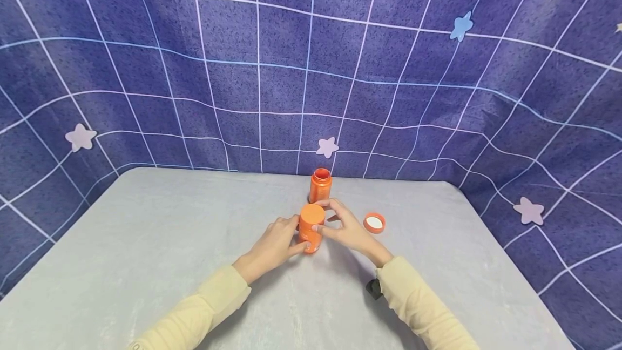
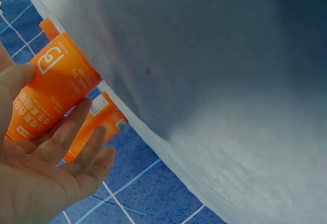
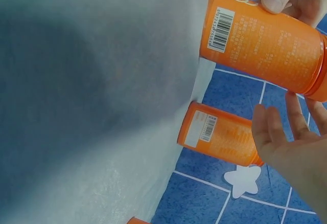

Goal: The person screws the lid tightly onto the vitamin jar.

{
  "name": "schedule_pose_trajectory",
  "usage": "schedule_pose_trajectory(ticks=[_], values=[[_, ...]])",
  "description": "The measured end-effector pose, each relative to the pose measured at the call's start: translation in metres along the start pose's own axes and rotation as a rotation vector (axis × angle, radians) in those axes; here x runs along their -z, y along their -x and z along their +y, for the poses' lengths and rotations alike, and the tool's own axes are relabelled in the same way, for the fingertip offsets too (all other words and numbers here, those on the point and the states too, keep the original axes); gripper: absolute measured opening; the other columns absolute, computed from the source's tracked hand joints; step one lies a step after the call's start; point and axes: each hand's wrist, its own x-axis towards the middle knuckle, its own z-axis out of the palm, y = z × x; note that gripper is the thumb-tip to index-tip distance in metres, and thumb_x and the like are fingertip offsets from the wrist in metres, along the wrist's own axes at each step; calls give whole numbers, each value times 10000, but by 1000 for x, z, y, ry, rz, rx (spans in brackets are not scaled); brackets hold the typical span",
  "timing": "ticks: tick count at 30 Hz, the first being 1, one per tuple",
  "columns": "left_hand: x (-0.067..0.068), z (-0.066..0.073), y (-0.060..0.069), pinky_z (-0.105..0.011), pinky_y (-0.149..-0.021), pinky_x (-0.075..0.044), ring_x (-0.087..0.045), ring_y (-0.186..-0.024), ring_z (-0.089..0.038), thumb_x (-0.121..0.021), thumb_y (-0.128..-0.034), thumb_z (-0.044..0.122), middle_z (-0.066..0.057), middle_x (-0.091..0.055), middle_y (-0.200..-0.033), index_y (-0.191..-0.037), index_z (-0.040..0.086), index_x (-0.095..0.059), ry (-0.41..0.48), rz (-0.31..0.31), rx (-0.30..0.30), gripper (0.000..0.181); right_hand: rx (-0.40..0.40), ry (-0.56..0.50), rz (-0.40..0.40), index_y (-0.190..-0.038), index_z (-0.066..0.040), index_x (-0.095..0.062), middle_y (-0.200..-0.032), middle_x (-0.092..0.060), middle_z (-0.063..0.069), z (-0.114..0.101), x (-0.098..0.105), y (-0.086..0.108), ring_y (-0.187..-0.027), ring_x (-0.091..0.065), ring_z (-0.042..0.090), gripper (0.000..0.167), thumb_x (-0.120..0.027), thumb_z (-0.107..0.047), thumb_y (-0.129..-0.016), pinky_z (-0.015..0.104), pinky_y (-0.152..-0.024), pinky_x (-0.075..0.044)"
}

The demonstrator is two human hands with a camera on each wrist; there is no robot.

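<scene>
An orange bottle (image 1: pixel 309 237) with white lettering stands on the table, its orange cap (image 1: pixel 312 213) on top. My left hand (image 1: pixel 274 244) grips the bottle's body, thumb at the front low down; the left wrist view shows the printed label (image 2: pixel 51 83). My right hand (image 1: pixel 349 229) pinches the cap from the right, thumb in front and fingers behind. Just behind stands a second orange bottle (image 1: pixel 319 190), uncapped, its mouth facing up. A loose orange cap (image 1: pixel 374 223) lies to the right of my right hand, its white inside upward.
The grey-covered table (image 1: pixel 184 215) reaches back to a blue curtain (image 1: pixel 233 85) with a white grid and stars. A small dark object (image 1: pixel 374 288) is partly hidden by the right sleeve (image 1: pixel 413 290).
</scene>
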Motion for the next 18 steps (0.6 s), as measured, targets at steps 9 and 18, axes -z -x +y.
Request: schedule_pose_trajectory(ticks=[9,18], values=[[-1,1,0,-420,-764,-465,-593,-847,-263,-728,-751,340,-73,-664,-890,-1061,42,-543,-37,19,1,468,4,38,27,-1170,53,-502,-1167,-539,197,0,-2,1,-1097,-485,329,425,-669,-37,-790,560,-860,-404],[-1,1,1,-413,-776,-460,-594,-859,-257,-731,-749,340,-53,-667,-903,-1061,58,-539,-28,17,4,462,-21,41,45,-1170,48,-511,-1167,-537,197,0,-1,2,-1090,-491,334,436,-683,-44,-780,555,-857,-412]])
